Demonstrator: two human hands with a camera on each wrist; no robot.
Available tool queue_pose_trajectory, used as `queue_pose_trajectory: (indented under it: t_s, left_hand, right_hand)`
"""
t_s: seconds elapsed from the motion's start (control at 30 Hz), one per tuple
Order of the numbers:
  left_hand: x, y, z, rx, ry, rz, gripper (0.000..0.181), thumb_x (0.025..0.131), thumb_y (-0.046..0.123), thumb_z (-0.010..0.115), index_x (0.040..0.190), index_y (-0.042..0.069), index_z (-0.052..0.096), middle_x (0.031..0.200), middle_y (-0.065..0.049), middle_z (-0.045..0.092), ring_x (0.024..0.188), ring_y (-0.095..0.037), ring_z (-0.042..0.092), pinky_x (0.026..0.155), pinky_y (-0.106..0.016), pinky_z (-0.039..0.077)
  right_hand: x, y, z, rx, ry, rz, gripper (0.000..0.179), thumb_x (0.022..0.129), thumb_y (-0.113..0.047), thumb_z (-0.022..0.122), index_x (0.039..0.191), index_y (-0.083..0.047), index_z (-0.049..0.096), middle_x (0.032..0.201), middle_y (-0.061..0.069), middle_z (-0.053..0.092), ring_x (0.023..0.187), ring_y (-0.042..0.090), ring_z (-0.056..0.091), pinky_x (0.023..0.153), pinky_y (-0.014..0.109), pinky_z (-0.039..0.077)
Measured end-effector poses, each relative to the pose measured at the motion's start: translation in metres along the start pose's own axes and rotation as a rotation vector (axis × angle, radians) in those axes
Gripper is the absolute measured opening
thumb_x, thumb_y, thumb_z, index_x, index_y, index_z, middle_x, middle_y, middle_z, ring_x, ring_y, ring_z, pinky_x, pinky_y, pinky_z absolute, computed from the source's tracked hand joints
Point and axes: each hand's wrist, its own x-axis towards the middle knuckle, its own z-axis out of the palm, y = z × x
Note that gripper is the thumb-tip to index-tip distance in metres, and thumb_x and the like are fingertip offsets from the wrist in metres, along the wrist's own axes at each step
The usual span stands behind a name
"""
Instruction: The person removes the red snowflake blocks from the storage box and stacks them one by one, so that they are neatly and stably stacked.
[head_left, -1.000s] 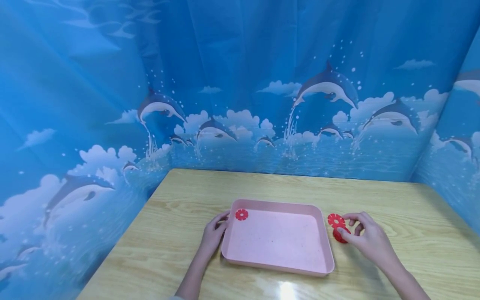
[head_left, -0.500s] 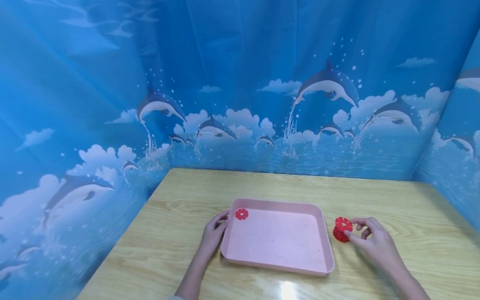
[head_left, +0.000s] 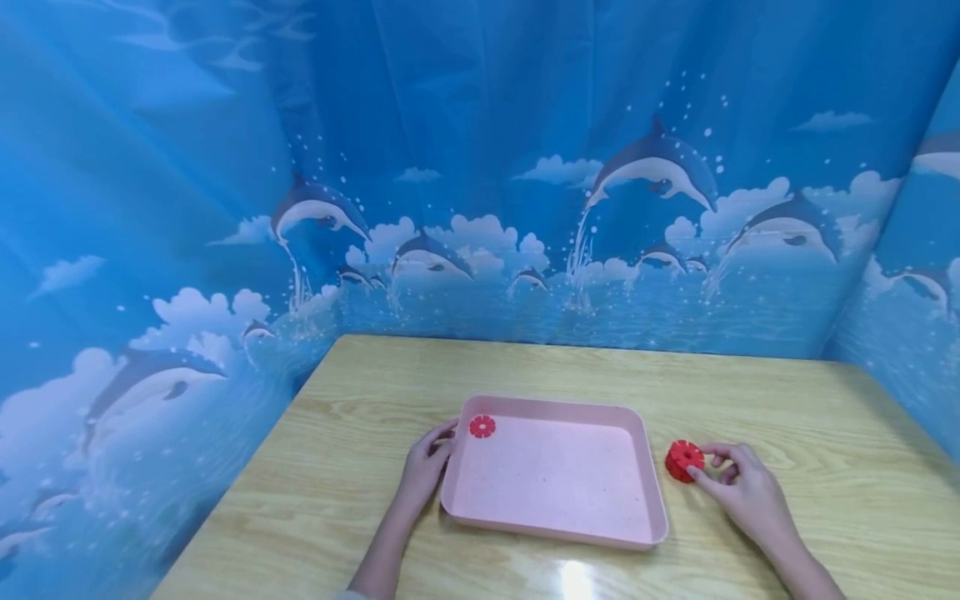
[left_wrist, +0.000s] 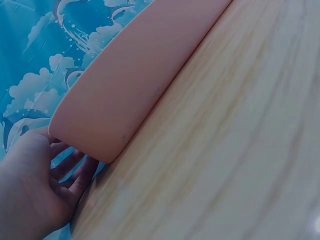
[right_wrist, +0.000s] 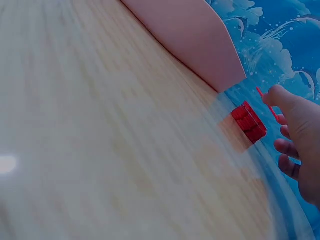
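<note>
In the head view a pink tray (head_left: 558, 479) lies on the table, with one red notched disc (head_left: 482, 427) flat in its far left corner. My left hand (head_left: 423, 467) rests against the tray's left wall; in the left wrist view its fingers (left_wrist: 75, 167) touch the outside of that wall. Beyond the tray's right side stands a stack of red discs (right_wrist: 249, 122). Just above the stack, my right hand (head_left: 753, 492) pinches one thin red disc (right_wrist: 267, 104) between thumb and finger, with a small gap below it in the right wrist view.
The wood-grain table (head_left: 487, 367) runs back to a blue curtain (head_left: 480, 167) printed with dolphins and clouds. A bright light reflection (head_left: 576, 579) shows on the tabletop near the front.
My right hand has drawn the single red disc from behind the stack toward me, and it now lines up over the stack. The left hand and tray have stayed put.
</note>
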Motion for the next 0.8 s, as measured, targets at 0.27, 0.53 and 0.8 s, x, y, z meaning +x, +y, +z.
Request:
queue_pose_trajectory:
  t_s: [0.27, 0.53, 0.8]
  left_hand:
    - [0.0002, -0.0007, -0.0006, 0.005, 0.002, 0.0, 0.033, 0.091, 0.003, 0.052, 0.121, -0.01, 0.052, 0.109, -0.027, 0.055, 0.096, -0.037, 0.056, 0.081, -0.039, 0.05]
    - [0.0006, -0.0002, -0.0003, 0.002, 0.002, -0.002, 0.033, 0.091, 0.003, 0.052, 0.121, -0.01, 0.052, 0.11, -0.027, 0.054, 0.096, -0.037, 0.056, 0.081, -0.041, 0.05]
    - [0.001, -0.0005, 0.0001, 0.001, 0.001, 0.007, 0.033, 0.091, 0.002, 0.051, 0.121, -0.01, 0.052, 0.11, -0.028, 0.054, 0.095, -0.036, 0.056, 0.081, -0.039, 0.05]
  right_hand:
    - [-0.0011, 0.0056, 0.0051, 0.008, 0.005, 0.007, 0.03, 0.07, -0.011, 0.078, 0.095, -0.002, 0.065, 0.08, 0.0, 0.05, 0.061, 0.004, 0.045, 0.05, 0.021, 0.038]
    - [-0.0015, 0.0081, 0.0062, 0.019, -0.006, -0.001, 0.031, 0.07, -0.009, 0.077, 0.096, -0.001, 0.064, 0.08, 0.0, 0.05, 0.061, 0.003, 0.043, 0.049, 0.02, 0.037]
    - [-0.0017, 0.0099, 0.0068, 0.013, -0.01, 0.006, 0.031, 0.071, -0.011, 0.077, 0.097, -0.001, 0.064, 0.08, -0.001, 0.05, 0.061, 0.002, 0.043, 0.05, 0.021, 0.036]
